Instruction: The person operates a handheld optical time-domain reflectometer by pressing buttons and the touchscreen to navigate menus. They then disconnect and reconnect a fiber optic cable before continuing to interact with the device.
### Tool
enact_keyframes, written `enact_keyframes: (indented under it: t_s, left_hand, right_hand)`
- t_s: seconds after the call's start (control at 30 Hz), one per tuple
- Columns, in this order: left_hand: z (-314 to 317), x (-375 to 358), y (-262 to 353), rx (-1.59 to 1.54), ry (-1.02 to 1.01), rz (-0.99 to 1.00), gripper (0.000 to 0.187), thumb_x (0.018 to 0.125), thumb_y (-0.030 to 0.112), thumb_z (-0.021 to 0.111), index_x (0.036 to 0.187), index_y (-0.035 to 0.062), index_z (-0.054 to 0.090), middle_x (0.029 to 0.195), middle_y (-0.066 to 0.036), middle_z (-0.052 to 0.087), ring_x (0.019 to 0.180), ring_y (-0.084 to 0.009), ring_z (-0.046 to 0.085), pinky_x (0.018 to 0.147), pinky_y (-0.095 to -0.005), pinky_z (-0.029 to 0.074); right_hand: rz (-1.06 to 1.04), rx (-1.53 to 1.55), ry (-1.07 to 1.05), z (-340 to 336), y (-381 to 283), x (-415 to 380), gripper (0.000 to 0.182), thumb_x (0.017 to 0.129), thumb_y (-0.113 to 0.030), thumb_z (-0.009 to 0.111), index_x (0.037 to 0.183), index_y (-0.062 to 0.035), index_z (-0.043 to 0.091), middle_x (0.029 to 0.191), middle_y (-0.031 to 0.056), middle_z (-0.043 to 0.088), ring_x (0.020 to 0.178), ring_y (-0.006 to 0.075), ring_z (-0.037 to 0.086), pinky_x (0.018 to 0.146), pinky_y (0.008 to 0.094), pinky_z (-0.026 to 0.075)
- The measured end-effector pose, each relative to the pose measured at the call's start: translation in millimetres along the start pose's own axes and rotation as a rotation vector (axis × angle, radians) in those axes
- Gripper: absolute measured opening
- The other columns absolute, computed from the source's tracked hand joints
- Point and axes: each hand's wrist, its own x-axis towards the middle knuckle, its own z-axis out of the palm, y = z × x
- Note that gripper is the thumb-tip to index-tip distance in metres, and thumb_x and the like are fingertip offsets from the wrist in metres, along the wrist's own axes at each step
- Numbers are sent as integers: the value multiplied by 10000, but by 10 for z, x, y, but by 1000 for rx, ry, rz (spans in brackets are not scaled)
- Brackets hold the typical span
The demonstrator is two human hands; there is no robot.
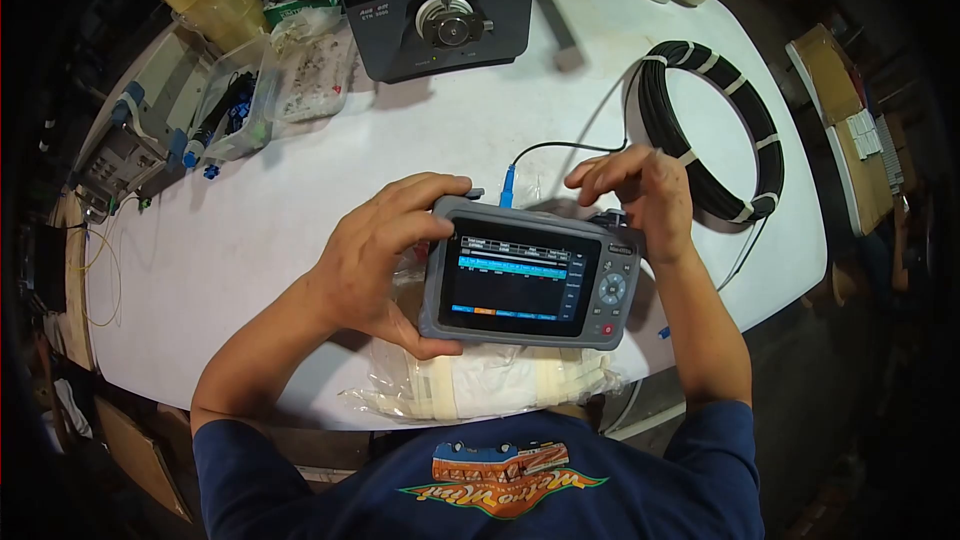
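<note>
Navy cloth of the person's shirt (480,515) lies nearest the head camera; beyond it the left hand (385,255) clasps the left end of a handheld meter (515,290), held over a clear bag (480,380) by the table's (270,240) near edge. The right hand (648,195) is raised at the meter's top right corner, fingers curled, whether touching it one cannot tell. Good handling probably calls for a firm left grip, the blue plug (507,187) kept straight, and the black cable (565,145) free of sharp bends.
</note>
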Motion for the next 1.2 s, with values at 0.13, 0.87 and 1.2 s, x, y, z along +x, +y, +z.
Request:
enact_keyframes:
  t_s: [0.13, 0.87, 1.2]
  left_hand:
    - [-59, -11, 8, 55, 47, 59, 978, 499, 439, 998, 1256, 129, 462, 1395, -262, 564, 1232, -447, 605, 1007, -479, 531]
    - [-11, -2, -477, 122, -9, -116, 1253, 623, 562, 937, 1583, 69, 300, 1512, -253, 498, 1388, -440, 489, 1183, -515, 372]
    - [60, 41, -444, -266, 148, -563, 1076, 850, 799, 592, 1542, 3, 375, 1479, -159, 549, 1205, -225, 552, 1028, -369, 419]
  right_hand:
    - [174, -144, -73, -209, -26, -6, 729, 1009, -656, 515, 1030, 44, 715, 1052, 166, 746, 1058, 250, 708, 964, 381, 545]
    - [245, -147, 119, 4, 225, 107, 574, 1092, -415, 470, 1435, 44, 496, 1343, 173, 627, 1260, 208, 583, 1087, 338, 433]
    - [203, -142, 27, -127, 293, 149, 747, 997, -538, 600, 1437, 58, 503, 1350, 184, 629, 1288, 234, 579, 1120, 360, 409]
